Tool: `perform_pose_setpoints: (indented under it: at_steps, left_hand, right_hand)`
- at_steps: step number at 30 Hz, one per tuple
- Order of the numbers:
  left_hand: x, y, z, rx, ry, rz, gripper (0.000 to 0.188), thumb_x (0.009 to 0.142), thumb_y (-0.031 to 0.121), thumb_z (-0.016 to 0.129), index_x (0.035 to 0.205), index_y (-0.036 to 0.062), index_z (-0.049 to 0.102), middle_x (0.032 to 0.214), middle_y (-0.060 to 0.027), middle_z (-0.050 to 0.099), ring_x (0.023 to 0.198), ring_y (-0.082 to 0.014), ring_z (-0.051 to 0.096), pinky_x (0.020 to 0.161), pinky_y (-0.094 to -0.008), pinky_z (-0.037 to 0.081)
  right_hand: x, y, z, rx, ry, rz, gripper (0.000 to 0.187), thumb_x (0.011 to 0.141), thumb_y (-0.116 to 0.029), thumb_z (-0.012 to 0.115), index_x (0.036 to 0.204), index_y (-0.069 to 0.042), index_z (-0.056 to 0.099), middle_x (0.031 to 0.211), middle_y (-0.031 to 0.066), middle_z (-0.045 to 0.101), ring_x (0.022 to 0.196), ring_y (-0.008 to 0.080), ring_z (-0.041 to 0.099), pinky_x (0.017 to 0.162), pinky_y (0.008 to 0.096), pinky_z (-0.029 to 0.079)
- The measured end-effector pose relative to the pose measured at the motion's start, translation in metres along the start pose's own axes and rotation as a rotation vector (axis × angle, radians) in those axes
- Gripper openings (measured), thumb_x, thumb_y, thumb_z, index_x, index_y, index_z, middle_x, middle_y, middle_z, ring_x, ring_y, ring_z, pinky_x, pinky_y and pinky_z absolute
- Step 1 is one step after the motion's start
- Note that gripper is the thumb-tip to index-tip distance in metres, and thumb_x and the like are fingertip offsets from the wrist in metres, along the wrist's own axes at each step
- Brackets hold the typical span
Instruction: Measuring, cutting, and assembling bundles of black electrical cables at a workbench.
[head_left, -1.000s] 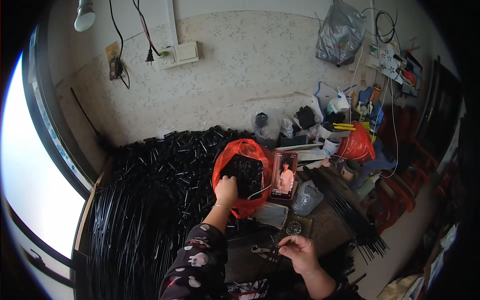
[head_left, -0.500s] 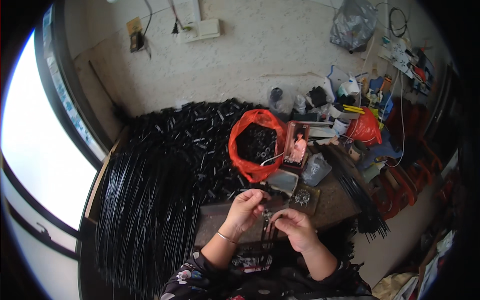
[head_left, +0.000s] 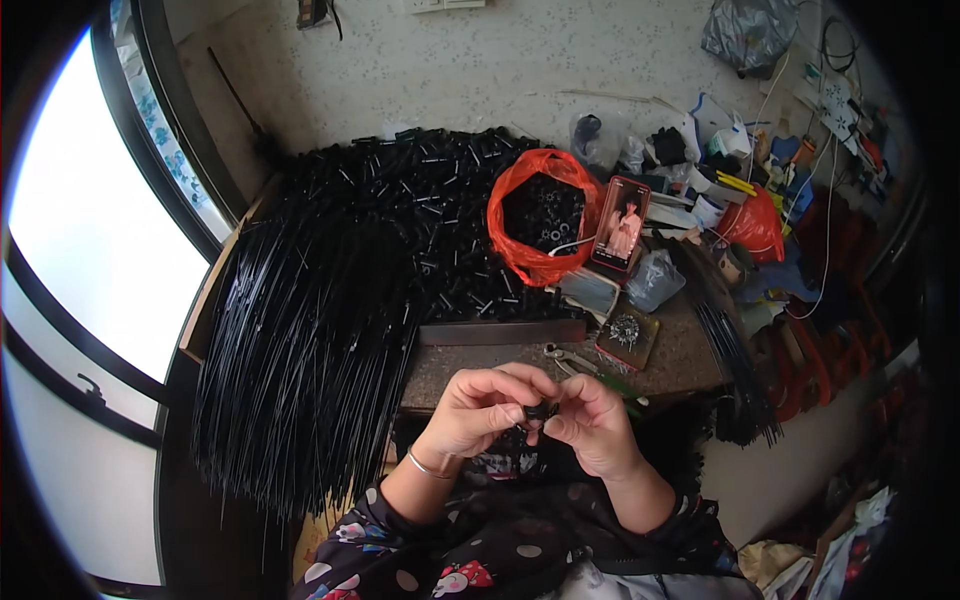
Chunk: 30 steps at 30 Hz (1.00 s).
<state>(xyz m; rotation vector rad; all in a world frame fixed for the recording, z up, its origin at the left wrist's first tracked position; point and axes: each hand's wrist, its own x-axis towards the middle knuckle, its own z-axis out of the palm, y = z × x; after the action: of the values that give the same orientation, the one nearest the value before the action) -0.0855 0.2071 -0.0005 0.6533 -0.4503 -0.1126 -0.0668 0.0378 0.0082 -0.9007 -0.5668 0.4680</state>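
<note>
Both my hands meet just in front of the bench's front edge. My left hand (head_left: 480, 408) pinches a small black part (head_left: 540, 411) between thumb and fingers. From the other side, my right hand (head_left: 596, 425) is closed at the same part, fingertips pressed to it; its exact kind is too small to make out. Just beyond the hands lie pliers with green handles (head_left: 585, 366) on the worn bench (head_left: 480, 373). Close by is a small square tray (head_left: 643, 352) with a pile of tiny shiny metal pieces (head_left: 626, 331).
A heap of black cylindrical parts (head_left: 430, 230) with long thin black strands (head_left: 300, 400) covers the left side. A red plastic bag (head_left: 508, 255) holds dark ring-shaped pieces. Right of it stand a phone (head_left: 620, 225), a clear bag (head_left: 655, 280) and a bundle of black rods (head_left: 722, 345).
My hands have come together at the small black part; before, they were slightly apart. The view has tilted down, and the pliers now show on the bench beyond my hands.
</note>
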Motion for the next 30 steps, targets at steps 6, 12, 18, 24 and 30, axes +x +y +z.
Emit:
perform_pose_setpoints:
  at_steps: [6, 12, 18, 24, 30]
  left_hand:
    - [0.000, 0.017, 0.009, 0.420, -0.020, 0.075, 0.013, 0.077, -0.002, 0.063, 0.090, -0.0055, 0.065, 0.097, -0.0201, 0.058, 0.082, -0.0234, 0.061, 0.072, -0.0327, 0.053]
    - [0.007, 0.009, 0.004, 0.452, -0.214, 0.120, 0.008, 0.069, 0.002, 0.071, 0.077, -0.0001, 0.069, 0.082, -0.0120, 0.060, 0.081, -0.0214, 0.055, 0.076, -0.0340, 0.044]
    - [0.010, -0.013, 0.008, 0.641, 0.182, 0.283, 0.020, 0.070, 0.007, 0.069, 0.088, 0.0005, 0.063, 0.109, -0.0110, 0.046, 0.102, -0.0211, 0.045, 0.090, -0.0344, 0.036]
    - [0.013, -0.033, 0.028, 1.357, 0.366, 0.691, 0.017, 0.065, -0.001, 0.071, 0.077, 0.0023, 0.059, 0.081, -0.0083, 0.053, 0.076, -0.0210, 0.052, 0.072, -0.0296, 0.044]
    - [0.011, -0.038, 0.020, 0.691, 0.320, 0.365, 0.013, 0.075, 0.000, 0.067, 0.085, 0.0004, 0.058, 0.093, -0.0064, 0.053, 0.083, -0.0134, 0.052, 0.074, -0.0250, 0.044]
  right_hand:
    - [0.001, 0.003, -0.001, 0.001, 0.046, -0.008, 0.019, 0.081, -0.001, 0.063, 0.093, -0.001, 0.049, 0.081, 0.0027, 0.055, 0.078, 0.0136, 0.060, 0.069, 0.0250, 0.051]
    - [-0.003, -0.009, -0.015, -0.025, -0.123, 0.115, 0.021, 0.080, -0.002, 0.065, 0.095, -0.001, 0.051, 0.085, 0.0025, 0.056, 0.077, 0.0110, 0.060, 0.071, 0.0236, 0.050]
    - [0.004, -0.011, -0.031, -0.009, -0.078, 0.157, 0.030, 0.084, -0.007, 0.060, 0.110, 0.008, 0.054, 0.101, 0.0105, 0.060, 0.086, 0.0161, 0.059, 0.080, 0.0285, 0.047]
    - [0.003, -0.007, -0.020, -0.117, 0.172, -0.086, 0.027, 0.084, 0.000, 0.058, 0.110, 0.003, 0.055, 0.099, 0.0045, 0.059, 0.090, 0.0093, 0.056, 0.080, 0.0210, 0.045]
    - [0.004, -0.003, -0.019, 0.003, 0.211, -0.099, 0.025, 0.080, 0.003, 0.062, 0.105, 0.002, 0.059, 0.098, 0.0050, 0.060, 0.087, 0.0096, 0.056, 0.081, 0.0208, 0.044]
